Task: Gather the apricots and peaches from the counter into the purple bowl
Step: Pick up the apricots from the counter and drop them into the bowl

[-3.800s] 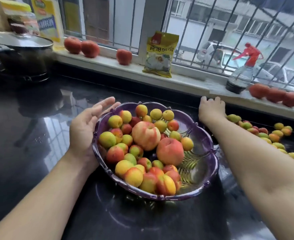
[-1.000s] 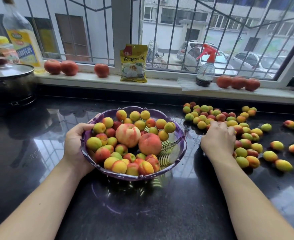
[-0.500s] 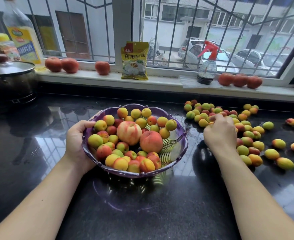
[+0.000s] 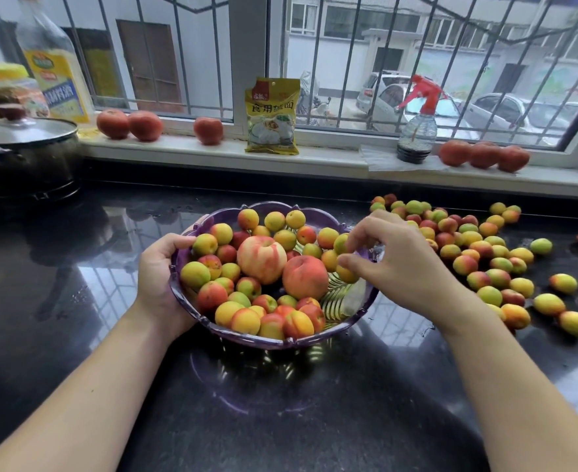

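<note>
The purple bowl [image 4: 246, 335] stands on the black counter [image 4: 314, 420], heaped with several apricots [image 4: 233, 311] and two peaches [image 4: 262, 258]. My left hand [image 4: 159, 277] grips the bowl's left rim, thumb over the edge. Over the right rim hovers my right hand [image 4: 400, 267], fingers loosely spread and nothing pinched between them. An apricot [image 4: 347, 274] lies just under its thumb, inside the bowl. To the right of the bowl, several loose apricots [image 4: 485, 257] are scattered across the counter.
A lidded black pot [image 4: 25, 155] stands at the far left. On the windowsill [image 4: 331, 161] are red peaches [image 4: 209, 130], a yellow packet [image 4: 272, 115], a spray bottle [image 4: 417, 131] and an oil bottle [image 4: 56, 63].
My right hand has come left from the apricot pile to the bowl's right rim, and one more apricot now lies there. My left hand keeps its hold on the bowl.
</note>
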`<control>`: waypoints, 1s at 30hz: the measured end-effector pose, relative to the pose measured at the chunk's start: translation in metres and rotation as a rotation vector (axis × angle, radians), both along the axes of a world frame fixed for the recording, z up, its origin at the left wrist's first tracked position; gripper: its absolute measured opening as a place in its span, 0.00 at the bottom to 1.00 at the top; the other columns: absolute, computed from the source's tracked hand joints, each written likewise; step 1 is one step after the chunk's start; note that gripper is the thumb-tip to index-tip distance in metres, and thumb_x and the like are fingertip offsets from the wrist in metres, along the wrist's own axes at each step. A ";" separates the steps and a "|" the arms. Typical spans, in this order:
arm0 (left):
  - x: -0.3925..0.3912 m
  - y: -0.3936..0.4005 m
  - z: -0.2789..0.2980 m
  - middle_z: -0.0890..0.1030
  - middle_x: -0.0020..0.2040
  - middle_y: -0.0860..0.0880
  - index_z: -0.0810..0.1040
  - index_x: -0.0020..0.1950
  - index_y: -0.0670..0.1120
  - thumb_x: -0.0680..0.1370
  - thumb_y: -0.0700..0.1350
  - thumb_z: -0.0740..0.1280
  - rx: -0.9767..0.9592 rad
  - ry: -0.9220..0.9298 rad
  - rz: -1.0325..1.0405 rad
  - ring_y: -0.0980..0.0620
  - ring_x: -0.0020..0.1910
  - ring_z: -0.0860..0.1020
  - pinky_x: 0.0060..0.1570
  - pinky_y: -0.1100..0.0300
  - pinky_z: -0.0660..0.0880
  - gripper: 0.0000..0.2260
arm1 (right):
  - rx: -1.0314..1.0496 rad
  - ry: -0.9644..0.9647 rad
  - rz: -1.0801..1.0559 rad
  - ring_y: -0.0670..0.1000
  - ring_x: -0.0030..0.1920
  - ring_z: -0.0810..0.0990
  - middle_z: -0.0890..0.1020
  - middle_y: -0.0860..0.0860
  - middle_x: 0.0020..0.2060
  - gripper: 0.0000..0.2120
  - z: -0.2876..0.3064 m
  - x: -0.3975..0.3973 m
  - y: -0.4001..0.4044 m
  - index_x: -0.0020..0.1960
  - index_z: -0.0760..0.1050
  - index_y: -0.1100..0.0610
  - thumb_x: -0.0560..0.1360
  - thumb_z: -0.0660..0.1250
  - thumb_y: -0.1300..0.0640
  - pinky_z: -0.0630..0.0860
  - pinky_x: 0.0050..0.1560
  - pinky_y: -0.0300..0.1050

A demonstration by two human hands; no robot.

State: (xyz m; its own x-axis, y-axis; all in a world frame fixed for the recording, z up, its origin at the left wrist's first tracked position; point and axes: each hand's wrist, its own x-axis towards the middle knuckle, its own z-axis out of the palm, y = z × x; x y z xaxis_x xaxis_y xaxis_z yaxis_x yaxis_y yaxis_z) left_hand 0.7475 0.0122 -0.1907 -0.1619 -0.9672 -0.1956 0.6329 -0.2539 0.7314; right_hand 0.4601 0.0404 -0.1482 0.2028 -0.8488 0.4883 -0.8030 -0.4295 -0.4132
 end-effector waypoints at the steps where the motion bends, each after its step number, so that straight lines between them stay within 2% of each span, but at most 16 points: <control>1: 0.000 0.000 0.000 0.82 0.67 0.35 0.77 0.73 0.39 0.72 0.49 0.65 -0.006 0.005 -0.004 0.36 0.58 0.86 0.50 0.38 0.85 0.30 | -0.048 -0.041 -0.031 0.44 0.45 0.76 0.77 0.44 0.42 0.05 0.000 -0.001 -0.001 0.45 0.78 0.53 0.74 0.74 0.55 0.73 0.44 0.33; 4: -0.001 0.000 0.001 0.84 0.63 0.36 0.78 0.69 0.41 0.72 0.49 0.65 -0.019 0.003 0.001 0.37 0.54 0.87 0.47 0.39 0.85 0.27 | -0.213 -0.218 -0.224 0.45 0.42 0.76 0.78 0.48 0.41 0.05 0.000 -0.008 -0.006 0.44 0.79 0.55 0.77 0.71 0.57 0.70 0.41 0.28; 7: -0.002 0.002 0.002 0.81 0.69 0.34 0.76 0.76 0.38 0.71 0.49 0.65 -0.016 -0.013 0.006 0.37 0.55 0.87 0.48 0.39 0.86 0.33 | -0.205 -0.338 -0.415 0.50 0.42 0.77 0.80 0.52 0.42 0.06 -0.008 -0.016 -0.016 0.45 0.79 0.58 0.79 0.68 0.56 0.69 0.39 0.31; 12: -0.001 0.002 0.004 0.78 0.74 0.35 0.70 0.81 0.39 0.71 0.49 0.65 0.006 -0.017 0.011 0.33 0.70 0.79 0.51 0.37 0.85 0.37 | -0.048 -0.242 -0.541 0.53 0.44 0.78 0.79 0.51 0.41 0.05 -0.044 -0.030 -0.038 0.45 0.78 0.57 0.79 0.67 0.58 0.70 0.39 0.39; 14: -0.001 0.002 0.004 0.76 0.75 0.34 0.69 0.81 0.40 0.72 0.49 0.65 0.009 -0.007 0.011 0.32 0.71 0.78 0.52 0.37 0.84 0.37 | -0.002 -0.233 -0.541 0.53 0.46 0.78 0.81 0.52 0.44 0.03 -0.051 -0.032 -0.041 0.49 0.80 0.58 0.78 0.67 0.60 0.70 0.41 0.39; 18: -0.001 0.001 0.002 0.77 0.74 0.34 0.71 0.80 0.38 0.71 0.49 0.65 0.003 0.006 -0.013 0.33 0.70 0.78 0.50 0.37 0.85 0.37 | -0.031 -0.231 -0.590 0.49 0.49 0.75 0.81 0.55 0.50 0.09 -0.053 -0.032 -0.042 0.55 0.81 0.59 0.78 0.65 0.65 0.68 0.48 0.39; 21: 0.000 -0.001 0.001 0.75 0.76 0.34 0.70 0.81 0.40 0.71 0.49 0.65 0.000 0.014 -0.008 0.32 0.72 0.77 0.55 0.35 0.84 0.37 | -0.038 -0.180 -0.636 0.52 0.52 0.74 0.81 0.57 0.54 0.12 -0.052 -0.033 -0.055 0.57 0.81 0.60 0.77 0.64 0.66 0.68 0.51 0.40; 23: 0.000 -0.002 0.000 0.76 0.76 0.35 0.70 0.81 0.40 0.72 0.49 0.65 0.002 0.017 -0.001 0.32 0.73 0.76 0.57 0.34 0.82 0.37 | -0.018 -0.043 -0.664 0.58 0.56 0.74 0.79 0.59 0.57 0.12 -0.051 -0.036 -0.075 0.58 0.79 0.60 0.76 0.64 0.65 0.71 0.56 0.47; 25: 0.001 -0.003 -0.002 0.78 0.74 0.35 0.71 0.80 0.39 0.72 0.49 0.65 0.004 0.017 -0.011 0.33 0.70 0.80 0.55 0.34 0.83 0.36 | 0.002 0.235 -0.687 0.62 0.60 0.72 0.76 0.60 0.60 0.14 -0.050 -0.039 -0.096 0.62 0.76 0.59 0.76 0.65 0.61 0.71 0.59 0.53; 28: 0.001 -0.005 -0.003 0.81 0.67 0.34 0.78 0.72 0.41 0.72 0.49 0.64 -0.020 0.023 -0.036 0.35 0.59 0.84 0.51 0.37 0.85 0.29 | 0.058 0.677 -0.674 0.63 0.62 0.70 0.74 0.59 0.64 0.20 -0.050 -0.051 -0.124 0.67 0.72 0.56 0.76 0.67 0.57 0.71 0.61 0.56; 30: 0.002 -0.006 -0.003 0.80 0.67 0.35 0.78 0.71 0.42 0.72 0.49 0.64 -0.024 0.027 -0.041 0.35 0.61 0.83 0.53 0.36 0.84 0.28 | 0.067 0.812 -0.632 0.61 0.62 0.70 0.75 0.56 0.63 0.20 -0.048 -0.058 -0.135 0.67 0.73 0.54 0.76 0.67 0.56 0.70 0.62 0.55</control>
